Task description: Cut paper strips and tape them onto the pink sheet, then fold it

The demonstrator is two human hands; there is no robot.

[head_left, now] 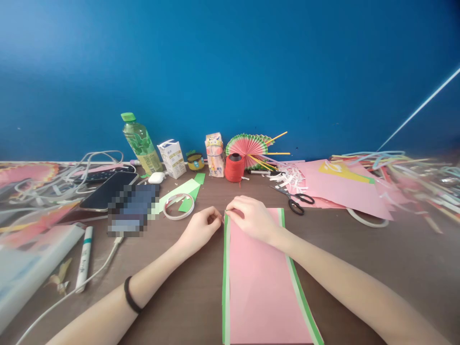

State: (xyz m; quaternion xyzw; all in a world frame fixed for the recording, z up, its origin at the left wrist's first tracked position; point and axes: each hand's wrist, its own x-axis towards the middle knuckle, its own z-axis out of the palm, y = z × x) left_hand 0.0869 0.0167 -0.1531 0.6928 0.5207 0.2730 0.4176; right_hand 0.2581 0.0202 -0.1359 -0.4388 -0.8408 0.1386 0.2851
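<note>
A long pink paper sheet with green and white strips along both long edges lies flat on the table before me. My right hand rests over its far end, thumb and fingertips pinched at the far left corner. Just left of that corner, my left hand is closed, with thumb and index finger pressed together. Whatever its fingertips may hold is too small to make out. A roll of tape lies beyond my left hand, partly over green paper strips. Black-handled scissors lie right of the sheet's far end.
Along the blue wall stand a green-capped bottle, a small carton, a red thread spool and a folded paper fan. A phone, cable and marker lie left. Pink sheets and paper scraps lie right.
</note>
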